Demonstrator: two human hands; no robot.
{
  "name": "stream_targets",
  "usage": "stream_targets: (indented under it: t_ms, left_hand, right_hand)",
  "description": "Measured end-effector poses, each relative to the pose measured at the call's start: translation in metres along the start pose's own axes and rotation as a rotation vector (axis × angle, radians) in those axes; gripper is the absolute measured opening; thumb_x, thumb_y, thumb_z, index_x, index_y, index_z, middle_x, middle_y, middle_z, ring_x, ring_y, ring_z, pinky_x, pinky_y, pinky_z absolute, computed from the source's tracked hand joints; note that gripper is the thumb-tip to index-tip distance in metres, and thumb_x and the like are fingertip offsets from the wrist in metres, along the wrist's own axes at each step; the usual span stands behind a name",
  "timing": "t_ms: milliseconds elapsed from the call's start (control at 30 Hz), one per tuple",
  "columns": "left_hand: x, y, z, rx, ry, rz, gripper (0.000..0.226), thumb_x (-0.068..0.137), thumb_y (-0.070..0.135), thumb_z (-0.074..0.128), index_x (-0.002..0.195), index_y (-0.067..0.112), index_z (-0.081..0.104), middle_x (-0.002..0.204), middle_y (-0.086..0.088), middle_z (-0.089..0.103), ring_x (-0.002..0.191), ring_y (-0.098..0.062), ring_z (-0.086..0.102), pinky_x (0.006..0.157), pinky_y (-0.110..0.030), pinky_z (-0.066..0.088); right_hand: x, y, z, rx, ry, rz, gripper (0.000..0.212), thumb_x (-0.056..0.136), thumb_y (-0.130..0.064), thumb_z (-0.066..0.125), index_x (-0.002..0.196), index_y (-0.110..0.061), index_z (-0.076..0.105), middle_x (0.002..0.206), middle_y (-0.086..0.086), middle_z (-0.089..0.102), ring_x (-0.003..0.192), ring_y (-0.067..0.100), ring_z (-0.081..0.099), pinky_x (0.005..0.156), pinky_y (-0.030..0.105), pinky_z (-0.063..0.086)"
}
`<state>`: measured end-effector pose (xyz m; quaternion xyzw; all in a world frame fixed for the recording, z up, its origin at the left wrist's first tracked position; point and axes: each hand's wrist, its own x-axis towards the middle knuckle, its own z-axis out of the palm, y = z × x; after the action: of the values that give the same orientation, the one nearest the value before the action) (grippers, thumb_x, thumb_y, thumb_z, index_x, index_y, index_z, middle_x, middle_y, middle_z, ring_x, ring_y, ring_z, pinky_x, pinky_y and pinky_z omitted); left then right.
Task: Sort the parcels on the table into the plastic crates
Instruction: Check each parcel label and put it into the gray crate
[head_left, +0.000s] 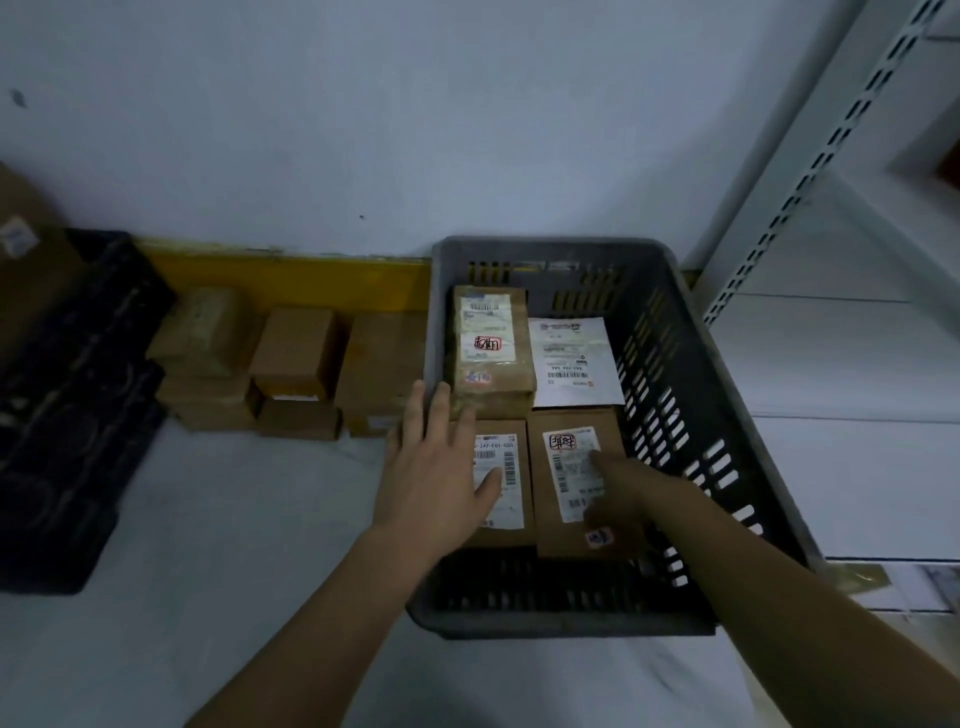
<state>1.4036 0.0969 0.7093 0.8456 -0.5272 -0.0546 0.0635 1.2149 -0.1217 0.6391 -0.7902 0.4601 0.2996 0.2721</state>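
Taking the grey plastic crate (675, 364) as the landmark, both of the person's hands reach over its near wall and lie on parcels in its near half. The right hand (618, 488) rests on the near-right parcel (571, 535), a brown box with a white label and a red stamp, whose long axis runs from the near wall toward the far wall. One finger is stretched forward along the label and the others look loosely bent; whether they grip the box edge cannot be told, since the hand is in shadow. The left hand (441, 467) is spread wide with straight fingers. Its palm and thumb lie on the near-left parcel (511, 499), and its fingertips reach toward the crate's left wall and the foot of the taller taped parcel (491, 343) in the far-left corner. It holds nothing.

Farther in, the far-right corner holds a flat white parcel (574, 361) lying label up. All four fit closely side by side, so the crate floor is almost covered.

Outside the crate, the parcels left to sort lie to its left: a row of brown boxes (291, 364) stacked on the tabletop (208, 545) against the wall's yellow strip (291, 278). The left hand is much the nearer to them, so the coming reach likely falls to it, going leftward and away. Beyond those boxes, farther left, sits a black crate (67, 415).
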Motion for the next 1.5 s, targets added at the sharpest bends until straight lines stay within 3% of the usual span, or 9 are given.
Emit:
stream_targets:
  t_ms: [133,200,267,500,633,767,1000,1233,1500]
  left_hand:
    - [0.0,0.0,0.003,0.003,0.009,-0.004,0.089,0.102,0.069,0.042,0.171,0.019,0.014,0.179,-0.011,-0.004,0.164,-0.034,-0.016,0.13,-0.057,0.012]
    - [0.001,0.001,0.003,-0.003,0.014,-0.008,0.09,0.102,0.069,0.043,0.171,0.019,0.013,0.179,-0.012,-0.007,0.164,-0.033,-0.016,0.13,-0.056,0.012]
    - [0.001,0.001,0.004,-0.003,0.018,-0.013,0.091,0.102,0.068,0.044,0.171,0.019,0.013,0.179,-0.012,-0.008,0.164,-0.033,-0.016,0.13,-0.056,0.012]
    - [0.002,-0.003,0.001,-0.172,0.016,-0.038,0.093,0.101,0.077,0.034,0.171,0.027,-0.002,0.179,-0.002,-0.015,0.163,-0.025,-0.018,0.132,-0.053,0.003]
    - [0.001,-0.032,-0.01,-0.227,0.053,-0.08,0.102,0.092,0.092,0.013,0.171,0.03,-0.003,0.179,0.0,-0.013,0.164,-0.022,-0.016,0.132,-0.057,0.003]
    - [-0.001,-0.083,-0.013,-0.239,0.11,-0.155,0.108,0.086,0.096,0.006,0.171,0.03,-0.005,0.18,-0.003,-0.011,0.165,-0.024,-0.013,0.132,-0.059,0.005]
    - [-0.022,-0.18,-0.023,-0.075,0.087,-0.183,0.098,0.096,0.085,0.02,0.172,0.026,0.0,0.179,-0.009,-0.01,0.164,-0.032,-0.013,0.13,-0.062,0.005]
    - [-0.026,-0.256,-0.031,0.02,0.012,-0.171,0.098,0.097,0.082,0.023,0.171,0.023,-0.003,0.178,-0.012,-0.013,0.163,-0.036,-0.019,0.129,-0.066,0.003]
    - [-0.007,-0.285,-0.024,0.02,-0.007,-0.186,0.096,0.099,0.079,0.026,0.171,0.022,0.0,0.179,-0.013,-0.01,0.163,-0.038,-0.016,0.128,-0.067,0.003]
  right_hand:
    - [0.013,0.002,0.013,-0.104,0.033,0.036,0.118,0.089,-0.067,0.072,0.172,-0.021,0.0,0.173,0.018,0.021,0.155,0.038,0.033,0.125,0.053,0.036]
    - [0.013,0.002,0.014,-0.24,0.03,0.054,0.131,0.078,-0.079,0.072,0.171,-0.028,-0.005,0.172,0.018,0.02,0.153,0.039,0.034,0.122,0.055,0.039]
    - [0.013,0.001,0.014,-0.313,0.064,0.073,0.128,0.074,-0.085,0.067,0.169,-0.035,-0.002,0.17,0.02,0.02,0.15,0.042,0.034,0.119,0.059,0.039]
    - [-0.021,-0.034,-0.012,-0.309,0.424,0.062,0.088,0.094,-0.081,0.044,0.164,-0.029,0.031,0.17,0.016,0.026,0.154,0.043,0.027,0.12,0.06,0.035]
    - [-0.039,-0.062,-0.023,-0.3,0.616,-0.023,0.084,0.102,-0.078,0.022,0.168,-0.026,0.023,0.174,0.018,0.02,0.16,0.043,0.017,0.125,0.059,0.027]
    - [-0.059,-0.105,-0.025,-0.227,0.781,-0.122,0.09,0.099,-0.08,0.009,0.167,-0.024,0.03,0.173,0.018,0.027,0.161,0.041,0.02,0.126,0.058,0.029]
    - [-0.085,-0.216,-0.019,-0.114,1.03,-0.254,0.079,0.105,-0.07,0.02,0.158,-0.018,0.048,0.165,0.024,0.041,0.156,0.045,0.031,0.125,0.063,0.032]
    - [-0.082,-0.318,0.028,-0.078,0.861,-0.21,0.082,0.102,-0.076,0.022,0.168,-0.028,0.029,0.177,0.016,0.019,0.164,0.039,0.01,0.13,0.056,0.019]
    - [-0.018,-0.34,0.046,-0.124,0.566,0.015,0.099,0.094,-0.087,0.028,0.171,-0.03,0.006,0.177,0.022,-0.003,0.162,0.047,0.002,0.128,0.061,0.018]
